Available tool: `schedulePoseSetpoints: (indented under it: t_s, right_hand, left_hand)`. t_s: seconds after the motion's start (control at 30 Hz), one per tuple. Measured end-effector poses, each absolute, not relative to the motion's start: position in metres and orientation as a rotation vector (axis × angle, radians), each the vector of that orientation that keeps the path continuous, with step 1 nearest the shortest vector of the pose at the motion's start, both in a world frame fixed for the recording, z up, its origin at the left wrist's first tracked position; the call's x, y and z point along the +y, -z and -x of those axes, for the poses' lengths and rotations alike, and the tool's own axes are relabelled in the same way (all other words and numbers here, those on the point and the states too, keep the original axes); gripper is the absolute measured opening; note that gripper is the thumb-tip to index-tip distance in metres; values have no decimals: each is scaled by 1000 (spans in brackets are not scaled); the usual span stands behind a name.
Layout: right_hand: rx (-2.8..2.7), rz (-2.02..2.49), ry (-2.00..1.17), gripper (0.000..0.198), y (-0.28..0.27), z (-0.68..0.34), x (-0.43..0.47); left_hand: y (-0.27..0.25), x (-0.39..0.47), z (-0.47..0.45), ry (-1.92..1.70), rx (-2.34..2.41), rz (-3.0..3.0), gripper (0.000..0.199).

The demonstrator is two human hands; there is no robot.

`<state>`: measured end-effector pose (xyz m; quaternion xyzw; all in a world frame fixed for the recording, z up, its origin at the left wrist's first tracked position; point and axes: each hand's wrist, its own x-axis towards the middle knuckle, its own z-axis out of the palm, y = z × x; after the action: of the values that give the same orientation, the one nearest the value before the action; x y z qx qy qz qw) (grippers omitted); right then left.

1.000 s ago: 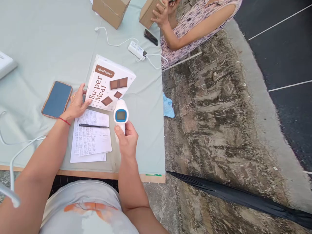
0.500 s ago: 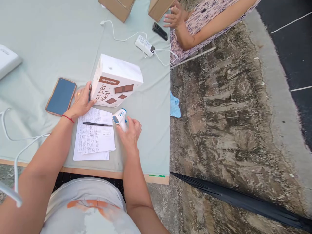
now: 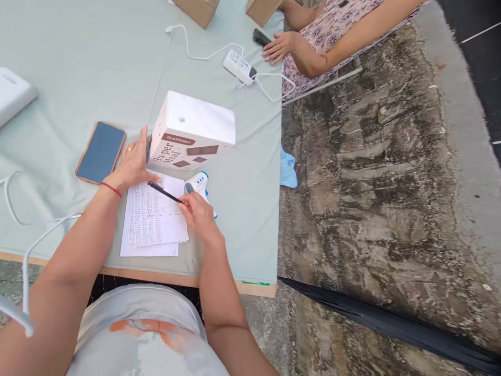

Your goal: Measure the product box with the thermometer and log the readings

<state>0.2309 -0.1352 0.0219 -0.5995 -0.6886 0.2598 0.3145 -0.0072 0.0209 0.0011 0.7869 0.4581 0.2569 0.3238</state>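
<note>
My right hand (image 3: pixel 199 214) pinches one end of a black pen (image 3: pixel 164 191), which is raised at a slant over the papers. Handwritten columns cover the stacked sheets (image 3: pixel 151 222) on the table. Just beyond that hand lies a white and blue infrared thermometer (image 3: pixel 198 183), its handle partly hidden by my fingers. My left hand (image 3: pixel 135 162) rests with fingers spread against the left side of a white and brown NutriMotion box (image 3: pixel 201 122), thumb over the top of the papers. A narrow dark edge shows between that hand and the box; I cannot make out what it is.
A phone (image 3: pixel 100 152) lies left of my left hand. Farther off are a white power strip with cable (image 3: pixel 238 67), cardboard boxes (image 3: pixel 198 11) and a white device (image 3: pixel 14 95). Across the table's right corner, another person's hand (image 3: pixel 282 47) rests by a black object (image 3: pixel 261 37).
My right hand has let go of the thermometer and picked up the pen from the papers. My left thumb has come away from the box. The other person's hand has lowered to the table.
</note>
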Motion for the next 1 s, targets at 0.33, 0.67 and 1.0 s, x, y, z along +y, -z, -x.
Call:
schedulePoseSetpoints:
  t_s: [0.33,0.67,1.0]
  right_hand:
    - [-1059,1536,-882,16,-8,-173,-119]
    - [-1212,1614,-830,14,-2,-172,-121]
    - [-1297,1651,-780,14,0,-169,-123]
  left_hand:
    - [-3,18,6,-649,1169,-2122,163]
    - [-9,16,4,-597,1201,-2140,143]
    - [-1,17,7,-643,1146,-2150,171]
